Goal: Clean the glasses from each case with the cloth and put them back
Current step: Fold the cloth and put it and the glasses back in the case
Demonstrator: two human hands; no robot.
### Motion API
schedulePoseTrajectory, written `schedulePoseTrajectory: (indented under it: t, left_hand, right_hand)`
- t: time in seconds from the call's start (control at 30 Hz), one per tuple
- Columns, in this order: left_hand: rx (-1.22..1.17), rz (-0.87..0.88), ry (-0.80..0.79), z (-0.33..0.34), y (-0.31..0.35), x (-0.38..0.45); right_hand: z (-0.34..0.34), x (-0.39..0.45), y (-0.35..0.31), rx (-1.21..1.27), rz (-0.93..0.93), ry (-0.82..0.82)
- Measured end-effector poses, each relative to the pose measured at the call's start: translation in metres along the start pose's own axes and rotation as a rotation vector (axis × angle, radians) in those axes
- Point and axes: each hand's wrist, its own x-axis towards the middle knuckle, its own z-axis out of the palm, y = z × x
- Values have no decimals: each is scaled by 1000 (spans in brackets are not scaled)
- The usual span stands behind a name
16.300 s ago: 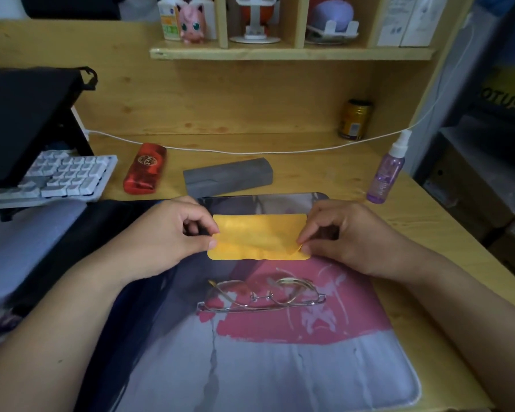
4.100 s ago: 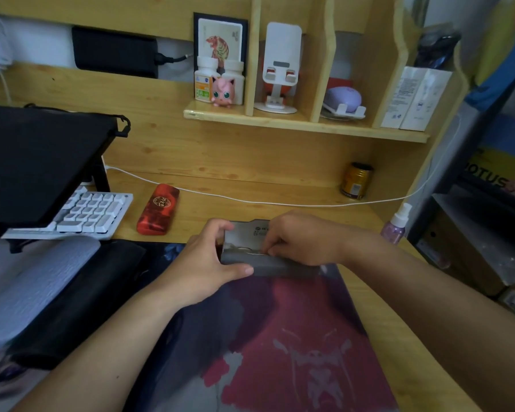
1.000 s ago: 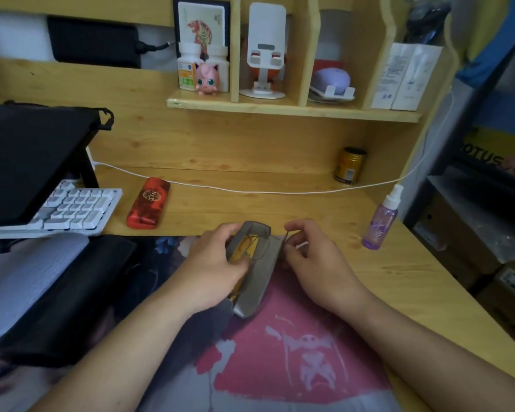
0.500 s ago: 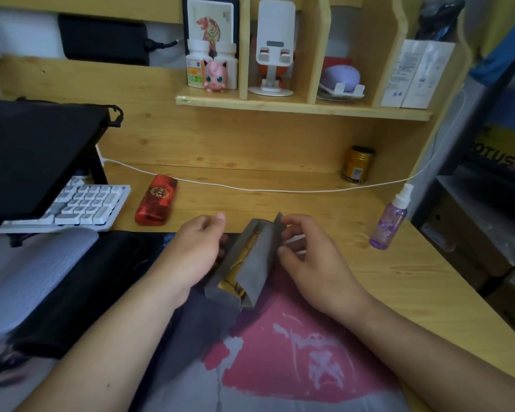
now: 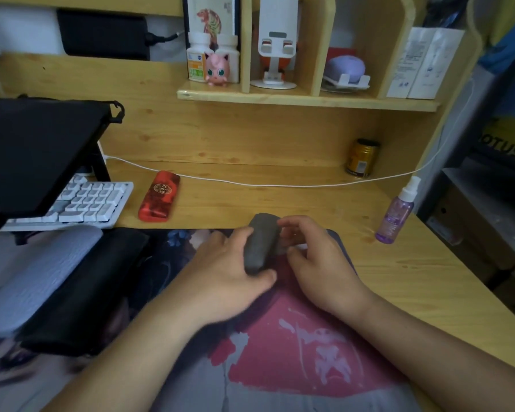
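Closed grey case point(image 5: 260, 245) on the mat's far edge; red case point(image 5: 159, 196) behind-left.

Matt grey case point(image 5: 260, 244), glossy red case point(image 5: 159, 196), wooden desk point(image 5: 280, 203)

Wooden bench point(image 5: 280, 203): printed desk mat point(image 5: 280, 367) at front centre. Dark grey glasses case point(image 5: 260, 245) on mat's rear edge, between left hand point(image 5: 229, 272) and right hand point(image 5: 315, 260). Red glasses case point(image 5: 159, 196) behind-left, beside white keyboard point(image 5: 84, 203). Purple spray bottle point(image 5: 397, 214) right; gold can point(image 5: 361, 157) behind it.
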Motion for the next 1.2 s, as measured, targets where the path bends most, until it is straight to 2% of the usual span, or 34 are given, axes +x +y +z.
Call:
schedulePoseTrajectory:
  t: [0.07,0.2,0.27,0.37,0.43,0.53,0.6,0.7,0.8,0.87,1.0,1.07,1.13,1.2]
  left_hand:
    - [91,18,31,5,5,-3]
    - [-304,7,-13,1,14,-6]
    - [-319,25,58,3,12,-2]
    - [-158,10,297,-5,-4,11]
    - [53,-53,376,-26,-16,26]
    - [374,-307,256,-63,-39,68]
    - [401,-425,206,-82,-53,91]
    - [369,-455,198,-78,-72,113]
    - [266,-434,317,-75,-78,123]
    - [60,-426,379,-82,-68,118]
    - [-245,-231,455,-103,-46,65]
    - [-382,-172,437,-113,-44,20]
    - [-363,-148,452,-114,-55,-18]
    - [-206,-129,528,-107,-72,-47]
  right_hand:
    - [-2,1,2,0,22,38]
    - [-10,4,-2,5,94,54]
    - [-15,3,-4,-43,117,2]
    - [-14,-7,-13,-177,79,-219]
    - [-9,-15,-21,-253,48,-322]
    - [-7,-18,-25,-294,44,-361]
    - [-10,-16,-23,-258,73,-364]
    - [-14,-16,-18,-231,70,-333]
    - [-23,-10,-13,-222,82,-240]
    - [-30,-4,-9,-208,110,-245]
    - [-33,5,-6,-220,132,-249]
    - [-28,7,-15,-192,157,-287]
    - [-18,4,-28,-118,187,-360]
    - [-2,-4,-42,-78,170,-428]
